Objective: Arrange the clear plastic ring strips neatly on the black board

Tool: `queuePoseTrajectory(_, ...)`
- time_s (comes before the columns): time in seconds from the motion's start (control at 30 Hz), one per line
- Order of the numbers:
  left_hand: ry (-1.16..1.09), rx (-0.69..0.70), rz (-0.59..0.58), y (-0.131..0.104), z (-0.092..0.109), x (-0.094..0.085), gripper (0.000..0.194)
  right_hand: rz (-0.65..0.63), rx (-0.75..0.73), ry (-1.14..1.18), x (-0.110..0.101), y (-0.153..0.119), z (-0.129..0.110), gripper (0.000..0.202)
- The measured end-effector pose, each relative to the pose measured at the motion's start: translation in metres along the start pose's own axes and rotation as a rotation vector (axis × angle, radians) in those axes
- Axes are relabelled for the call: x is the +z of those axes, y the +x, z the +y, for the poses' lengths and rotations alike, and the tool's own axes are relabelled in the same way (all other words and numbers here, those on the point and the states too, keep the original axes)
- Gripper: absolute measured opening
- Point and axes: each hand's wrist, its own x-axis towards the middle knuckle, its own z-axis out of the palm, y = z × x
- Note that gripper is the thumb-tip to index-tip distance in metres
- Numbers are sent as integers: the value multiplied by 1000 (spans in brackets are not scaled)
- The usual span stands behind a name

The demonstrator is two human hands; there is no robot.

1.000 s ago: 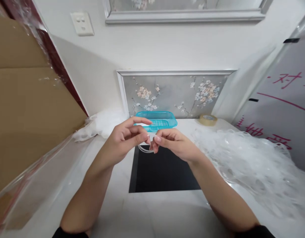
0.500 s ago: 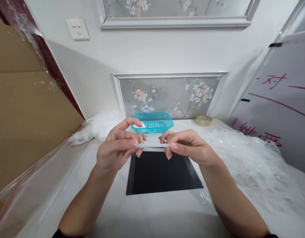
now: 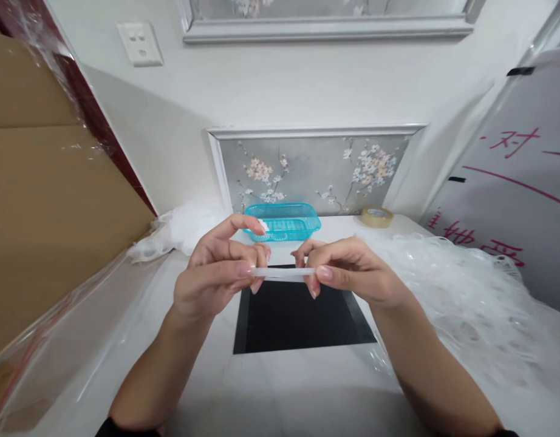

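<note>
Between both hands a translucent white silicone ring (image 3: 283, 273) is held level and pulled out into a narrow strip. My left hand (image 3: 220, 267) pinches its left end between thumb and fingers, the index finger raised and curved above. At the other end, my right hand (image 3: 348, 270) grips it with thumb and bent fingers. The ring hovers over the far part of a black mat (image 3: 302, 318). A large heap of similar translucent rings (image 3: 471, 303) lies beside my right forearm.
Behind the hands, against the wall, stands a turquoise plastic basket (image 3: 302, 233) with something white inside. A tape roll (image 3: 376, 216) is at the back right. More translucent white material (image 3: 184, 227) lies at the back left. Cardboard (image 3: 56, 224) rises at left, a written-on white board (image 3: 521, 170) at right.
The view has tilted down slightly. Both hands keep their pinch, and the ring has turned a little so that its band looks wider and sits lower in view.
</note>
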Motion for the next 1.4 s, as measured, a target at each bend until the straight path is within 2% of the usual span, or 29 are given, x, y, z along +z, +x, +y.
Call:
queuePoseTrajectory(0.23,-22,-129,55,0,-1,2,22,73,201,74,18,2,1,15)
queuePoseTrajectory(0.43,2,-186,68,0,-2,2,23,87,202,74,23,2,5,10)
queuePoseTrajectory(0.9,172,-121,-12,-3,1,0,18,133,120,128,24,1,1,6)
queuePoseTrajectory(1.17,406,-142,-85,-7,9,3,15,141,58,93,24,-1,2,8)
queuePoseTrajectory(1.33,468,-5,-114,-9,11,4,27,144,37,51,25,-2,0,6)
queuePoseTrajectory(1.4,500,58,-111,-12,11,4,25,143,31,52,25,-2,0,5)
